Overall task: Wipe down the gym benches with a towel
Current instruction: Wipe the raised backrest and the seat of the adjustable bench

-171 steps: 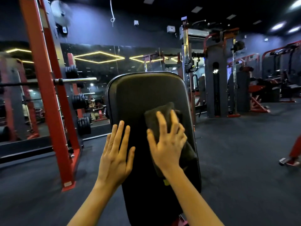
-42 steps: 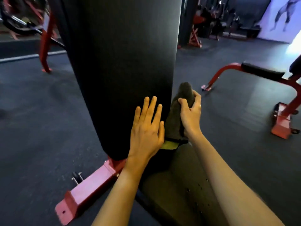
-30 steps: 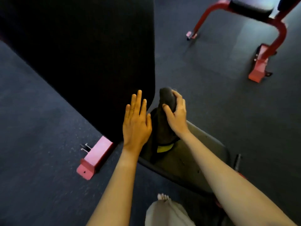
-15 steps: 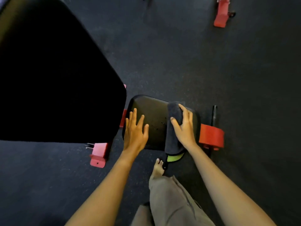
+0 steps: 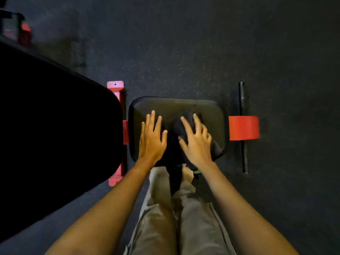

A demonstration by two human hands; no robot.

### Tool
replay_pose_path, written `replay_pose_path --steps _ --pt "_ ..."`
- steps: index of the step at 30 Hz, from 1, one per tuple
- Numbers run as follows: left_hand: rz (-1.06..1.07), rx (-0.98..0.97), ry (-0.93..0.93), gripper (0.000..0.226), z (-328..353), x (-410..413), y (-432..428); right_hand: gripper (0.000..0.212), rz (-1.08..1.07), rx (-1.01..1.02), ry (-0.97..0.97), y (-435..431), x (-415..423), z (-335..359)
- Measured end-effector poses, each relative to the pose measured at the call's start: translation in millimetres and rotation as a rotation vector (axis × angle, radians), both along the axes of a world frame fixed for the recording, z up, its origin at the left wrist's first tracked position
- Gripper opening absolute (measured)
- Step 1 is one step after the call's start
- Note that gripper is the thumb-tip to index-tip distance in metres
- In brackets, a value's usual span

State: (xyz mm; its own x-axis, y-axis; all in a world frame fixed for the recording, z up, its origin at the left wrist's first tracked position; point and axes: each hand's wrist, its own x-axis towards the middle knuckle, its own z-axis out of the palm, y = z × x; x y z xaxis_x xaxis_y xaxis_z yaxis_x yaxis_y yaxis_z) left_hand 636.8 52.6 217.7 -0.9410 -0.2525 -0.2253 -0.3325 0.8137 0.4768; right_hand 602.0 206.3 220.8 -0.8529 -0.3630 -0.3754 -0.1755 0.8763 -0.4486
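Observation:
I look straight down on the bench's black seat pad (image 5: 209, 111). A dark towel (image 5: 216, 147) with a green tag lies on the pad's right half. My right hand (image 5: 196, 141) presses flat on the towel with fingers spread. My left hand (image 5: 151, 139) rests flat on the bare left half of the pad, fingers straight. The tilted black backrest (image 5: 55, 129) fills the left of the view.
The bench's red frame shows as a foot bar (image 5: 116, 89) between the pads and a red block (image 5: 243, 127) to the right, crossed by a black bar (image 5: 242, 126). Dark speckled rubber floor (image 5: 202, 43) surrounds the bench. My legs and bare feet stand against its near edge.
My gaze dropped from the upright backrest to the seat. The towel went down from the backrest's edge onto the seat pad, and my right hand slid it toward the pad's middle. My left hand shifted onto the seat.

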Motion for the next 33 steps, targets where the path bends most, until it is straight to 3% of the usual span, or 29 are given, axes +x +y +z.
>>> replay_pose_path --steps 3,12,17,21,26,33 --pt "-0.057 -0.01 -0.004 0.061 -28 -6 -20 0.066 0.028 0.147 0.041 -20 19 -35" --pt "-0.234 0.004 0.145 0.052 -59 -41 -38 0.054 -0.015 0.194 0.333 -51 -19 -59" --pt "-0.21 0.012 0.127 0.053 -63 -65 -21 0.052 -0.062 0.196 0.313 -42 -86 -61" --pt "-0.28 -0.059 0.121 0.052 -67 -86 -19 0.05 -0.331 0.283 0.273 -1 -109 -61" --pt "-0.301 -0.106 0.06 0.053 -75 -95 -19 0.053 -0.528 0.319 0.047 5 -131 -50" --pt "-0.295 -0.154 0.09 0.053 -83 -92 -16 0.055 0.047 0.366 -0.013 -60 -156 -50"
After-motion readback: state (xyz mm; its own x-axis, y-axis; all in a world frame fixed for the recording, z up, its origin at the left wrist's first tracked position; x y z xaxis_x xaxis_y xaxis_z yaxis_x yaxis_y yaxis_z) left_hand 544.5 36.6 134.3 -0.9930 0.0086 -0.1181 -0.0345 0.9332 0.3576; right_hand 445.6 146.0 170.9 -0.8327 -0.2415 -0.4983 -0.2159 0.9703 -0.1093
